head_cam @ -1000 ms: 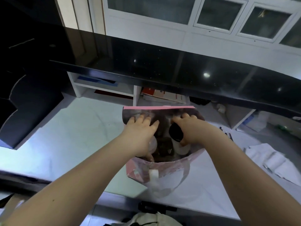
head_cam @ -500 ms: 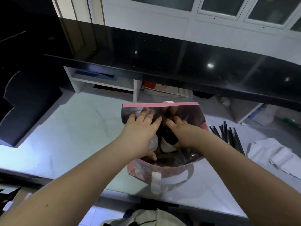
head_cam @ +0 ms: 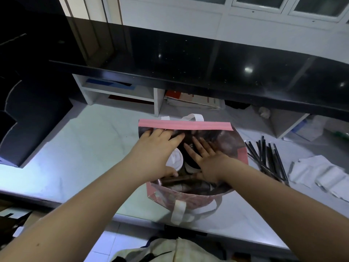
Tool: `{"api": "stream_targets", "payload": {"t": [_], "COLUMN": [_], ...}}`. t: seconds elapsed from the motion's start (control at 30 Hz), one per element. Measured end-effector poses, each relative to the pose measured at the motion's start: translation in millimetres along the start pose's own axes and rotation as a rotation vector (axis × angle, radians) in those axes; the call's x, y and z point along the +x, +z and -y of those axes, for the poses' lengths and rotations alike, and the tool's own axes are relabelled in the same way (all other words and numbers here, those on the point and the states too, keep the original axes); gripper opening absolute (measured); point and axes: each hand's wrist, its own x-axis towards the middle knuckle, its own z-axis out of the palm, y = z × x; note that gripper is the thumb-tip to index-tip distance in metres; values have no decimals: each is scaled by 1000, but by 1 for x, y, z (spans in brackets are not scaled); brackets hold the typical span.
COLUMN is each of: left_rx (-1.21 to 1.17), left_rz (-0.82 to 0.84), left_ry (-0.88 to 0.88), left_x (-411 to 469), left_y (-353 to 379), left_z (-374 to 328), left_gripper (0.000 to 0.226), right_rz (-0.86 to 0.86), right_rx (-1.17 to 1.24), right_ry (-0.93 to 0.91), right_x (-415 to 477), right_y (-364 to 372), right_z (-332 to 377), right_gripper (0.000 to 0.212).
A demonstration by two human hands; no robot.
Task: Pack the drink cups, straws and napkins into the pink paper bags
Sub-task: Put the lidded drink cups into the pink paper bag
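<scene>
A: Where is the pink paper bag?

B: The pink paper bag (head_cam: 188,126) stands near the front edge of the tabletop (head_cam: 85,148). Its mouth is wide, and one white handle (head_cam: 178,212) hangs at 6 o'clock on its near wall.

A: And the hands?

B: Both are inside the mouth, palms down. The left hand (head_cam: 156,148) lies flat, fingers straight and reaching the far wall at 12 o'clock, thumb beside a white-lidded cup (head_cam: 174,159); it grips nothing. The right hand (head_cam: 205,157) is spread, fingers straight, over a dark-topped cup (head_cam: 189,167) just beside the white one; it holds nothing either.

A: What lies outside?

B: Black straws (head_cam: 268,157) lie fanned at 3 o'clock of the bag, with white napkins (head_cam: 321,173) farther out that way.
</scene>
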Motion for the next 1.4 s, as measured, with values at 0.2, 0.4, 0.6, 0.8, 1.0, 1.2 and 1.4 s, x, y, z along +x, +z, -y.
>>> {"api": "stream_targets", "payload": {"t": [0.2,0.4,0.6,0.8,1.0,1.2,1.4], "left_rx": [-401,-611,-1146,-1799,-1950,-1878,-1928], "left_rz": [-272,-676,-784,-376,-275,-283,-320], "left_ry": [11,-82,-541,-871,-762,-770,-770], "left_x": [-15,-32,-58,-63,-63,-66,-72], "left_y": [-7,-1,14,30,24,14,16], "left_z": [19,36,29,16,10,12,17], "left_gripper": [44,22,34,27,47,52,53], "right_rz": [34,29,240,449,601,620,587], "right_rx": [360,546,1213,1478,1658,1621,1598], "right_ry": [-137,-240,-88,-55,-157,-227,-276], "right_x": [-16,-10,5,10,12,14,15], "right_y": [-71,-102,-94,-89,-81,-81,-87], "right_z": [-1,40,67,67,66,71,71], "right_gripper": [81,44,38,70,88,85,85]}}
